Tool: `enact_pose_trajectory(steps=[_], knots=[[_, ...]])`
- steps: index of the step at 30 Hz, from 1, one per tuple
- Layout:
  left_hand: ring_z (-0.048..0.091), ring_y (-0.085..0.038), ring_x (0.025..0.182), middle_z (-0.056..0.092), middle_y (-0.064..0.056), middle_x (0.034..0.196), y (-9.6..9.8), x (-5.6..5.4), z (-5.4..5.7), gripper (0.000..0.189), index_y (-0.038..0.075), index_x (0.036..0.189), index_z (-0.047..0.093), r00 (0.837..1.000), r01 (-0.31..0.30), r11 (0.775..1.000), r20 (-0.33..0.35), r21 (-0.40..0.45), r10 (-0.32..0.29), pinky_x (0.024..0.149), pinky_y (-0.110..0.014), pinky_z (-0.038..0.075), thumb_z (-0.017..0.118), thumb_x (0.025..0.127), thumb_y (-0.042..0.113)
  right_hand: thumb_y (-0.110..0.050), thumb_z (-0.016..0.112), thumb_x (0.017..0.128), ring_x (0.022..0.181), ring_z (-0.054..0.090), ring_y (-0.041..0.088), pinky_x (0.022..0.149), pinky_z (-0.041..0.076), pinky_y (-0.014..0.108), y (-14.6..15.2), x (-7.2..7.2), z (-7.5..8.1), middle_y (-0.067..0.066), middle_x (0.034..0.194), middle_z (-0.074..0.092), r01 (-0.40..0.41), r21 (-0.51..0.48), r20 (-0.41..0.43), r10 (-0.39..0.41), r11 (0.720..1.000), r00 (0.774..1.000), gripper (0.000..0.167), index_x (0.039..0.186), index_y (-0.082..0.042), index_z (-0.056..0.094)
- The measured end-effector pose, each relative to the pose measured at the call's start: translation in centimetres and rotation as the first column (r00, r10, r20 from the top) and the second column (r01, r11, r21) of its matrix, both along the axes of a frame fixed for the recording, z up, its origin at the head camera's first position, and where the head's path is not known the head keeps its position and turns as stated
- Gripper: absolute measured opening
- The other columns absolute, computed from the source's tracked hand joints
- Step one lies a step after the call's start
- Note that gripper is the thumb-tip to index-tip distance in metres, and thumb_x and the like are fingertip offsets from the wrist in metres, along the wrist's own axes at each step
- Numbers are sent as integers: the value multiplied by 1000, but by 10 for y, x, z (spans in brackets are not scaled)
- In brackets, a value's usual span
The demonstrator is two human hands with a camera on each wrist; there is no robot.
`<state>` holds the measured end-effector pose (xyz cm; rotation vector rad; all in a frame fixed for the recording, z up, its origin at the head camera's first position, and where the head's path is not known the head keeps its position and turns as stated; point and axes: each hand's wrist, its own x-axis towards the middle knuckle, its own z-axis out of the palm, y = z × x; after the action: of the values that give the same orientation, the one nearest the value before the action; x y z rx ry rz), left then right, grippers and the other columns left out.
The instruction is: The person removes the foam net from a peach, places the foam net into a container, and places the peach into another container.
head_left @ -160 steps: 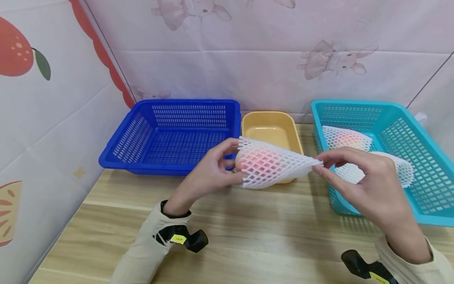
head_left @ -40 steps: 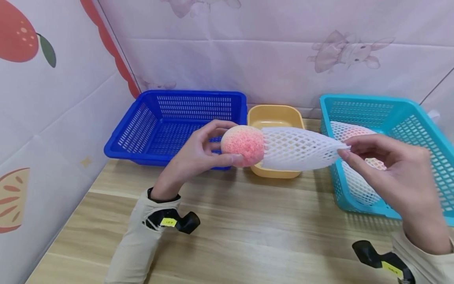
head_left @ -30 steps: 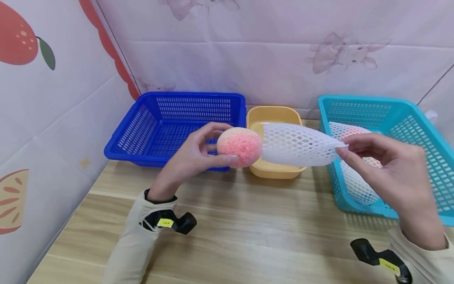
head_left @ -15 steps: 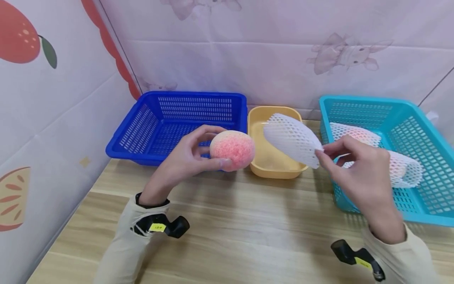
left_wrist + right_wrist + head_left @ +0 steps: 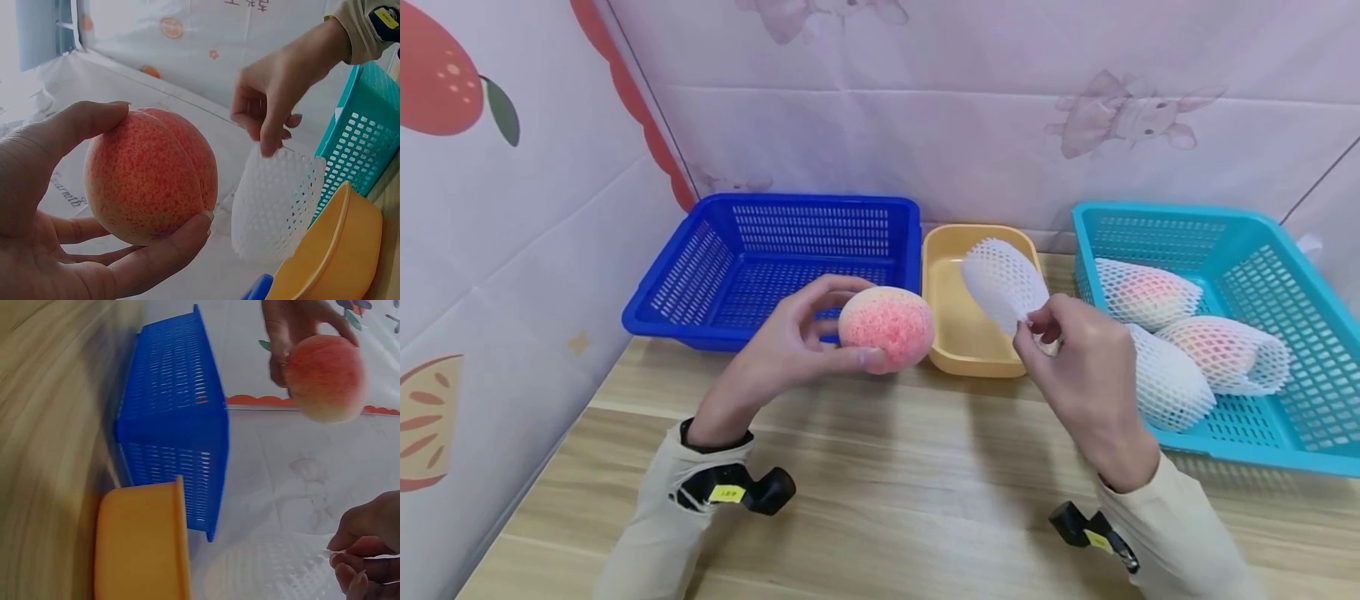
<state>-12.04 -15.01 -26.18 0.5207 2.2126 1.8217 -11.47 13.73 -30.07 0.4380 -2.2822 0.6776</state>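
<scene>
A bare pink and cream peach (image 5: 891, 327) is held in my left hand (image 5: 782, 358), thumb on one side and fingers on the other, in front of the blue basket. The left wrist view shows its red, creased side (image 5: 150, 178). My right hand (image 5: 1086, 375) pinches one end of an empty white foam net sleeve (image 5: 1002, 283). That sleeve hangs over the yellow tub (image 5: 962, 364), its free end pointing to the back. Peach and sleeve are apart. In the right wrist view the sleeve (image 5: 269, 569) shows blurred beside the pinching fingertips.
The blue basket (image 5: 808, 202) stands at the back left with nothing in it. On the right, the turquoise basket (image 5: 1262, 454) holds three peaches in foam nets (image 5: 1150, 292). Wooden table (image 5: 910, 500) lies in front, and a printed cloth wall (image 5: 955, 150) rises behind.
The foam sleeve has come off the peach. My right hand has carried the sleeve left over the yellow tub, while my left hand has drawn the peach slightly left and nearer.
</scene>
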Motion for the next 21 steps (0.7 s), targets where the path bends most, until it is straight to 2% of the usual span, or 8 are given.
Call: enact_pose_trajectory(steps=[6, 15, 21], knots=[[62, -30, 109, 48, -6, 134, 0, 1, 0, 64, 12, 133, 51, 1000, 17, 1000, -12, 20, -17, 80, -42, 56, 82, 76, 14, -1, 73, 76, 57, 56, 26, 49, 49, 38, -13, -7, -12, 14, 67, 63, 31, 45, -33, -29, 999, 999, 13, 74, 1, 61], [62, -31, 109, 48, -6, 134, 0, 2, -1, 67, 13, 133, 51, 1000, 21, 999, -21, 36, -20, 80, -42, 56, 84, 75, 19, -4, 70, 77, 49, 51, 28, 38, 40, 37, -27, -24, -30, 12, 60, 56, 110, 155, -37, -105, 982, 994, 15, 69, -2, 58], [62, -30, 109, 48, -5, 133, 1, 2, -2, 67, 14, 132, 52, 999, 22, 999, -27, 30, -22, 80, -42, 56, 85, 75, 21, -3, 70, 80, 51, 55, 31, 37, 42, 41, -34, -30, -38, 13, 61, 58, 120, 209, 15, -126, 971, 992, 11, 72, 0, 64]])
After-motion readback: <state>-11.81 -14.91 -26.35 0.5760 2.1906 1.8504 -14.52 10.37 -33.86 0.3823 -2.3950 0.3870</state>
